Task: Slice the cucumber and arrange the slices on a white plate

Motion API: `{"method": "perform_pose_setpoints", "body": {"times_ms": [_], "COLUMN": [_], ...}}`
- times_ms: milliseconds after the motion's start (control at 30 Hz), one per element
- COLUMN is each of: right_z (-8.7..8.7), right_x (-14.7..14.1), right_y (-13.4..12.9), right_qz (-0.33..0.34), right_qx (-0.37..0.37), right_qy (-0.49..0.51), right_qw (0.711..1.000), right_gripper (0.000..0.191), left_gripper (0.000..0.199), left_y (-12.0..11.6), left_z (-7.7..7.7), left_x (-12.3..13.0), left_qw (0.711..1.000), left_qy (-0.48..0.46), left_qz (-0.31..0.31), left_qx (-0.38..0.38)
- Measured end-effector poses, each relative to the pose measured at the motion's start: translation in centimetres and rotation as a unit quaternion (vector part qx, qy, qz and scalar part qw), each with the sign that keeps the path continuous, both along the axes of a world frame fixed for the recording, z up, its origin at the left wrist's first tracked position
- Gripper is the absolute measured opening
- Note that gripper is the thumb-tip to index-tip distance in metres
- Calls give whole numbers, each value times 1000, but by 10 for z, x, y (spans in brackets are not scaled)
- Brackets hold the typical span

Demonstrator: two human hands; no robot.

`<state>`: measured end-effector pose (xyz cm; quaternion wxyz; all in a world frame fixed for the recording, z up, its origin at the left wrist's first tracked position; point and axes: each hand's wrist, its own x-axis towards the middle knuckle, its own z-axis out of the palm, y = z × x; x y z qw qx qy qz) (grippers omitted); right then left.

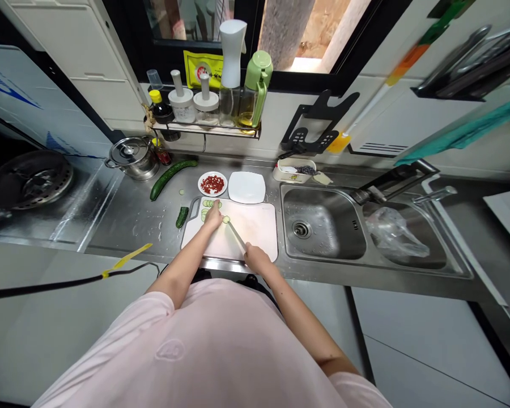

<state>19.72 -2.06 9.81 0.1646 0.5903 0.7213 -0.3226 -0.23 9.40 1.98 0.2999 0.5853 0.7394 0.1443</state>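
A white cutting board (259, 226) lies on the steel counter. My right hand (257, 259) is wrapped round the handle of a knife (237, 235), whose blade points up and left across the board. Near the blade's tip sits a pale green cucumber slice (226, 219). My left hand (213, 216) is over the board's left half beside more cucumber slices (208, 203); its fingers are bent together, and what they hold is too small to make out. Left of the board lies a short cucumber piece (182, 217), and a long cucumber (170, 178) is behind it.
Behind the board are a plate of chopped red pieces (212, 184) and a white square plate (246, 187). A lidded pot (134, 158) stands at the back left, a wok (25, 178) farther left. The sink (323, 224) is on the right, below a wall rack (233, 131) of bottles.
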Motion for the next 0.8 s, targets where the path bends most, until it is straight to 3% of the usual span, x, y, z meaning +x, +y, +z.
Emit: {"method": "perform_pose_setpoints", "body": {"times_ms": [467,800], "right_z": [-3,12], "right_x": [-19,-13], "right_y": [17,14], "right_qz": [3,-3], "right_qx": [15,-9], "right_qy": [-8,-3], "right_qw": [1000,1000], "right_gripper": [27,25], "left_gripper": [69,70], "left_y": [1,1], "left_z": [2,7], "left_x": [1,2], "left_qw": [1000,999], "left_qy": [16,15], "left_qz": [-3,1], "left_qx": [-11,-29]}}
